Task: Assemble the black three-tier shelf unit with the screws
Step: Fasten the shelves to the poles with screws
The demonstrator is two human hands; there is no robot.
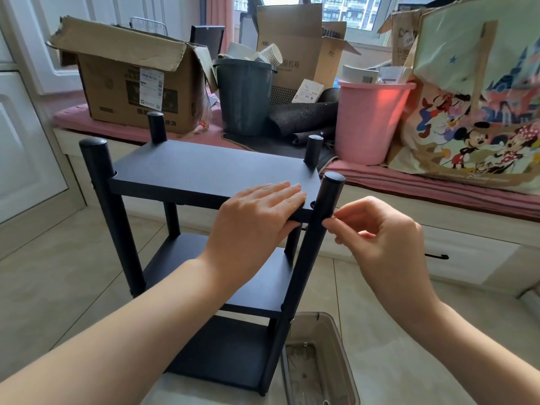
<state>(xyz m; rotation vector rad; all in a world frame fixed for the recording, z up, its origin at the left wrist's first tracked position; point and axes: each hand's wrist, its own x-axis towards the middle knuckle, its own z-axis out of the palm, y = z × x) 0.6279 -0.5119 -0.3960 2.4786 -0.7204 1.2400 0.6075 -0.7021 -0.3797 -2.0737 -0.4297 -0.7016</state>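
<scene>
The black shelf unit [210,171] is stood upright on the floor, long axis vertical. Its top board is pressed by the flat left hand [257,217]; something small, too small to identify, is pinched by the right hand [380,232] at the near right post [309,258].

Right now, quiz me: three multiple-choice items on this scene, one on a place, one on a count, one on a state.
1. Where does the left hand rest?
A. on the top board
B. in the pink bin
C. on the floor

2. How many boards does the shelf show?
A. one
B. three
C. five

3. What is the right hand doing?
A. lying flat and open
B. pinching something small at the near right post
C. gripping the cardboard box

Answers: 1 A, its fingers lie flat on the board's near right corner. 2 B, a top, a middle and a bottom board show. 3 B, thumb and finger meet against the post; what they hold is too small to tell.
</scene>
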